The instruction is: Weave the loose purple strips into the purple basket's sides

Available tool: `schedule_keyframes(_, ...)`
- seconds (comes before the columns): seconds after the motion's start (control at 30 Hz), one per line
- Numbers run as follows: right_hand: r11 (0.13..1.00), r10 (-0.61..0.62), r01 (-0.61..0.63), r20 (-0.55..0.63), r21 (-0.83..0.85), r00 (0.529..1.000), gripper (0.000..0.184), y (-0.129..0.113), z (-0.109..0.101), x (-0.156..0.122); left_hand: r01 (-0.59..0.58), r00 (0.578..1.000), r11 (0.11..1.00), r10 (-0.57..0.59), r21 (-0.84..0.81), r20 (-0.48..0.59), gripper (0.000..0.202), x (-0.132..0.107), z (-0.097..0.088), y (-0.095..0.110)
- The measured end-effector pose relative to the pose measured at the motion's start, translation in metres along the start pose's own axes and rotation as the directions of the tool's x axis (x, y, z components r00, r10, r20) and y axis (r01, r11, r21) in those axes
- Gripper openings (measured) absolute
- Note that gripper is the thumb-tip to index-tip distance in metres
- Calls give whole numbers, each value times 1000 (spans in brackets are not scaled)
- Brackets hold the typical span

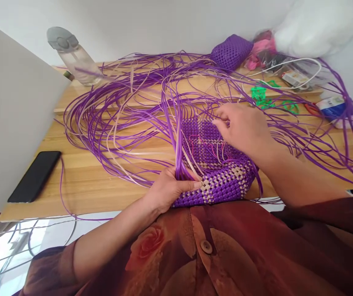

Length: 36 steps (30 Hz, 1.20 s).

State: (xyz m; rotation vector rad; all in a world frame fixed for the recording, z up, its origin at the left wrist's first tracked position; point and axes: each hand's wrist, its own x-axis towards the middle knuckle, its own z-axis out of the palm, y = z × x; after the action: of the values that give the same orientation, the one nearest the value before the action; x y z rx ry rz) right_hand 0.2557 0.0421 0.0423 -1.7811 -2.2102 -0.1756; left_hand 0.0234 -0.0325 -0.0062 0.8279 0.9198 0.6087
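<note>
A woven basket piece [226,181] in purple and beige plastic strips lies against my body at the table's front edge. My left hand [168,187] grips its left side, thumb pressed on the weave and fingers tucked out of sight. Purple strips [179,152] rise in a bundle beside that thumb. Over the far right part of the weave hovers my right hand [246,127], its fingers curled in a pinch; whatever lies between the fingertips is too small to tell. Small pink loops [215,150] show inside the piece. Long loose strips [85,119] fan out to both sides.
A black phone [35,176] lies on the wooden table at left, with a clear bottle [79,61] behind it. Farther back are a purple woven piece [232,53], green strips [259,95], a white cable [318,68], white fluffy material [321,28] and a blue-white packet [333,109].
</note>
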Motion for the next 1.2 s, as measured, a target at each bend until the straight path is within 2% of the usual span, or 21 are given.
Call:
schedule_keyframes(0.03,977,-174,178,-40,117,984,24,-11,-1,-6,2,1000,1000,-1,-8,2,20,0,0,0)
schedule_keyframes(0.07,907,-353,357,-58,223,934,23,-22,-3,-12,1,1000,1000,-1,-18,4,20,1,-1,0)
schedule_keyframes(0.13,723,-625,601,-49,342,779,24,-38,-4,-19,0,1000,999,0,-34,8,21,1,-1,-1)
schedule_keyframes(0.17,657,-702,668,-40,351,711,24,-43,-3,-20,-4,1000,999,4,-39,13,21,1,-1,-1)
schedule_keyframes(0.2,619,-744,713,-46,331,667,24,-44,-3,-21,-9,1000,999,10,-45,18,21,1,-1,-1)
schedule_keyframes(0.27,585,-776,771,-104,250,622,23,-43,-4,-21,-23,999,999,24,-49,24,21,1,-1,0)
schedule_keyframes(0.33,574,-781,792,-151,208,606,25,-39,-8,-22,-37,999,998,38,-48,18,22,1,0,0)
schedule_keyframes(0.4,593,-774,767,-93,245,627,26,-37,-16,-26,-34,999,999,35,-35,7,22,0,0,1)
schedule_keyframes(0.43,628,-752,725,-17,282,659,26,-37,-20,-28,-30,1000,999,30,-17,-1,23,0,-1,1)
schedule_keyframes(0.5,754,-643,577,176,315,745,25,-38,-28,-34,-19,1000,999,20,48,-11,23,-2,-2,0)
schedule_keyframes(0.57,865,-496,428,321,260,807,28,-41,-33,-38,-8,1000,989,10,150,-12,24,-3,-5,0)
schedule_keyframes(0.67,935,-354,312,383,169,853,34,-47,-37,-44,7,999,967,-17,254,35,25,-5,-10,1)
schedule_keyframes(0.73,952,-302,250,399,176,866,35,-52,-37,-48,18,992,970,-48,242,117,25,-5,-11,4)
schedule_keyframes(0.83,943,-271,151,425,295,863,34,-57,-37,-54,37,976,985,-72,168,205,24,-3,-8,10)
schedule_keyframes(1.0,888,-241,7,451,460,859,27,-63,-41,-61,-30,995,996,22,83,97,22,1,1,13)
schedule_keyframes(1.2,843,-214,-87,480,531,851,25,-71,-45,-71,-36,991,999,34,11,126,24,2,2,5)
